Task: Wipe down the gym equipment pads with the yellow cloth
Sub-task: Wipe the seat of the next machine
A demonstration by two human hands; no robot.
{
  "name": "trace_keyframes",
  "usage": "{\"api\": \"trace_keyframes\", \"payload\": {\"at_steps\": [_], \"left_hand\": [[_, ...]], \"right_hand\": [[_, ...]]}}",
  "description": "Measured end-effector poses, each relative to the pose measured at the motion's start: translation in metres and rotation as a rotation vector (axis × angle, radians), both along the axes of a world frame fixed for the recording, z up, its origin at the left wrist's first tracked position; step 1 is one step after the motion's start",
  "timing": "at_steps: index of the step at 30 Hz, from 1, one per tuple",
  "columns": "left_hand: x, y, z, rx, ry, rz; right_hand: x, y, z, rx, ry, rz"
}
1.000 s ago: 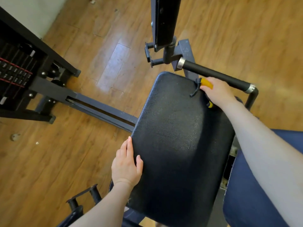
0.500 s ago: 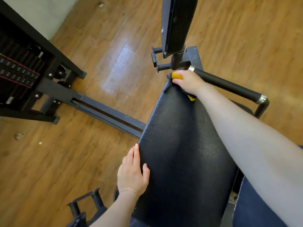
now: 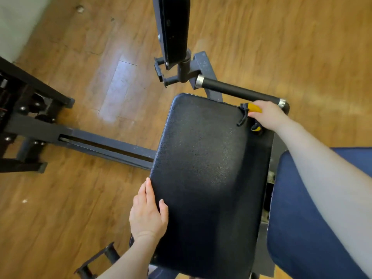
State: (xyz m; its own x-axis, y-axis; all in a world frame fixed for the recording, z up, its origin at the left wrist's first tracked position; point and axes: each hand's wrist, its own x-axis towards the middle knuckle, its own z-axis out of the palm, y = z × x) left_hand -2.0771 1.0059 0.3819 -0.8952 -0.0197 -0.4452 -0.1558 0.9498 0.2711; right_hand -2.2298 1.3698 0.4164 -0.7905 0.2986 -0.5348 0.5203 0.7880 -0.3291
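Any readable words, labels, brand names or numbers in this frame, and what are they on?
None can be read.
Black seat pad: no print visible.
Upright back pad: small marks on its edge, too blurred to read.
Weight stack: no legible numbers.

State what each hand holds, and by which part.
Right hand grips the bunched yellow cloth around its middle. Left hand holds nothing; it rests on the black seat pad's edge.
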Motion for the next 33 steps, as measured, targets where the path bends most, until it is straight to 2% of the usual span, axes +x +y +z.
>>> {"api": "trace_keyframes", "payload": {"at_steps": [9,13,15,20,24,28,31,33], "left_hand": [[0.000,0.000,0.005,0.027,0.007,-0.010],[0.000,0.000,0.006,0.041,0.005,-0.003],[-0.001,0.000,0.007,0.045,0.011,-0.008],[-0.001,-0.002,0.003,0.042,0.003,-0.009],[-0.001,-0.001,0.003,0.045,-0.002,-0.004],[-0.001,-0.002,0.002,0.050,-0.007,-0.015],[-0.001,-0.001,0.002,0.063,-0.007,-0.012],[-0.001,-0.001,0.002,0.066,0.002,-0.019]], "right_hand": [[0.043,0.020,0.000,0.022,0.259,-0.465],[0.044,0.003,-0.014,-0.074,0.199,-0.707],[0.049,-0.007,-0.021,-0.034,0.194,-0.770],[0.070,-0.038,-0.024,0.161,0.194,-0.782],[0.073,-0.051,-0.032,0.257,0.327,-0.730],[0.059,-0.048,-0.039,0.311,0.369,-0.713],[0.052,-0.046,-0.041,0.314,0.417,-0.571],[0.033,-0.051,-0.037,0.312,0.441,-0.350]]}}
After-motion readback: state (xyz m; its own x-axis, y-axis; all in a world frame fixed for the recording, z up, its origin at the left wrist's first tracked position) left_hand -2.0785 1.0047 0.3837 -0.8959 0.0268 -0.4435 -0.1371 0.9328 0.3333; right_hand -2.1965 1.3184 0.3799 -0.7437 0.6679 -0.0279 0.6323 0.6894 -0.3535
